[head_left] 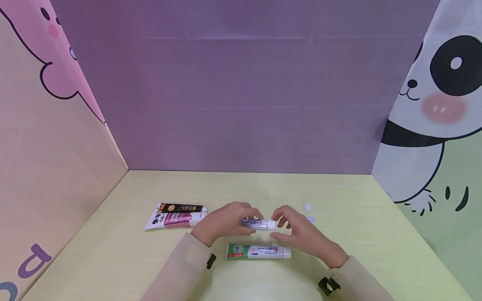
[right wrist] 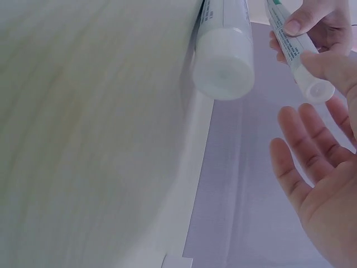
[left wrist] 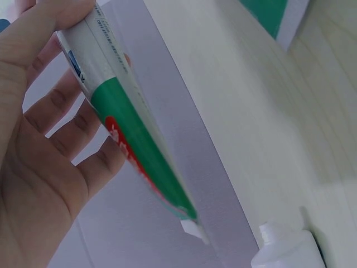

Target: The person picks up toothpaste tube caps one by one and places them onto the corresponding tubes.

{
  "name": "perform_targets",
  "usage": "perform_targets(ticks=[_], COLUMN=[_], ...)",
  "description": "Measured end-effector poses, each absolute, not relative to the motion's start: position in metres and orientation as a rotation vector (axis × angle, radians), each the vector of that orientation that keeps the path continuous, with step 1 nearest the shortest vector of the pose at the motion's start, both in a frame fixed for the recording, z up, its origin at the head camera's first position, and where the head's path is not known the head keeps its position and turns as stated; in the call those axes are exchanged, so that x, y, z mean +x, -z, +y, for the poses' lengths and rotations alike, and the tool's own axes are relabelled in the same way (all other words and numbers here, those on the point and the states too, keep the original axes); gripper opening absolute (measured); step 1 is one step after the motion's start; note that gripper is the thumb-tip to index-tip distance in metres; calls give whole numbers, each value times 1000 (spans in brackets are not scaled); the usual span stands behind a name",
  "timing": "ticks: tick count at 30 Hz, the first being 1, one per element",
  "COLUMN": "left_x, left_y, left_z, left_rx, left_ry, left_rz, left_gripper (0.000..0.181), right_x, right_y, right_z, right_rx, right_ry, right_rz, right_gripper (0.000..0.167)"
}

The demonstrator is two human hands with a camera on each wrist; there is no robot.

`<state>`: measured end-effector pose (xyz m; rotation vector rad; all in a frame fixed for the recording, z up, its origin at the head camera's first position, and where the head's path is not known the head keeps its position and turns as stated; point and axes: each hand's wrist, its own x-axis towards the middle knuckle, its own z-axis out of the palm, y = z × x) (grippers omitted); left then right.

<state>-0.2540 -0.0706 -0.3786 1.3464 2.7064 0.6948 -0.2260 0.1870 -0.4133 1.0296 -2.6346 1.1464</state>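
Note:
My left hand [head_left: 229, 221] grips a small white and green toothpaste tube [left wrist: 131, 134] between thumb and fingers, above the table. The tube's white cap [head_left: 271, 225] points to the right, toward my right hand [head_left: 297, 232]. That hand is beside the cap with its fingers apart and loosely bent. In the right wrist view the right thumb [right wrist: 332, 70] overlaps the tube near the cap; whether it touches cannot be told. A second green and white toothpaste tube [head_left: 259, 252], capped, lies on the table just in front of both hands.
To the left lie a black tube [head_left: 180, 207] and a white and pink tube [head_left: 177, 220], side by side. An uncapped nozzle [left wrist: 270, 231] shows in the left wrist view. Two small white caps, one farther back [head_left: 308, 207], lie behind the right hand. Printed panels surround the table [head_left: 113, 259].

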Motion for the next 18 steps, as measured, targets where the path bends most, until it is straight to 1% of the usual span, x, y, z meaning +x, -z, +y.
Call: perform_targets(ticks=[7,18], left_x=[-255,-254], left_y=[378,379], left_z=[-71,-71], left_rx=[1367,1364], left_ry=[-684,-675], left_rz=[2716,2719], left_gripper=[29,28], right_x=[-228,-228], right_y=[417,416], right_z=[188,187], right_rx=[1118,1089], right_ry=[-1093,-1115], right_rz=[-2540,-2582], right_gripper=[35,27])
